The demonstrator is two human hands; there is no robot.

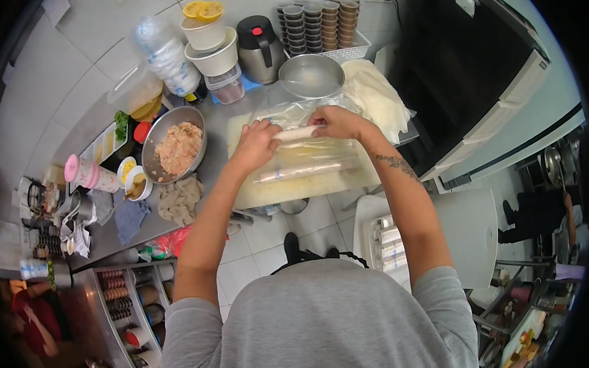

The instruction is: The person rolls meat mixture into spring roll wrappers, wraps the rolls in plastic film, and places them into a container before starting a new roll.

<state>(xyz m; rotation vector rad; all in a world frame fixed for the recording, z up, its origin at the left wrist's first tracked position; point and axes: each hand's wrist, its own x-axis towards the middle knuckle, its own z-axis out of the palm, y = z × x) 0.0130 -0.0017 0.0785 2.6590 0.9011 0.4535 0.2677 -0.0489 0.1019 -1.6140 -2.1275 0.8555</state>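
A pale, thin-skinned roll [297, 134] lies crosswise on clear plastic film [286, 155] over a yellowish cutting board [242, 196]. My left hand [258, 143] has its fingers closed on the roll's left end. At the other end, the fingers of my right hand [338, 123] pinch the roll. Nearer to me, a long film-wrapped roll [307, 171] rests on the board. A steel bowl [201, 145] of pinkish minced filling [177, 147] stands left of the board. Pale, soft sheets [371, 95] are heaped to the right, beside a round metal pan [311, 77].
A steel jug [260, 50], stacked tubs [211, 56] and lidded cups [330, 24] line the back. Small bowls [137, 183] and cloths [179, 201] sit at left. A white bin [375, 236] holding wrapped rolls stands low right. Other people are at both sides.
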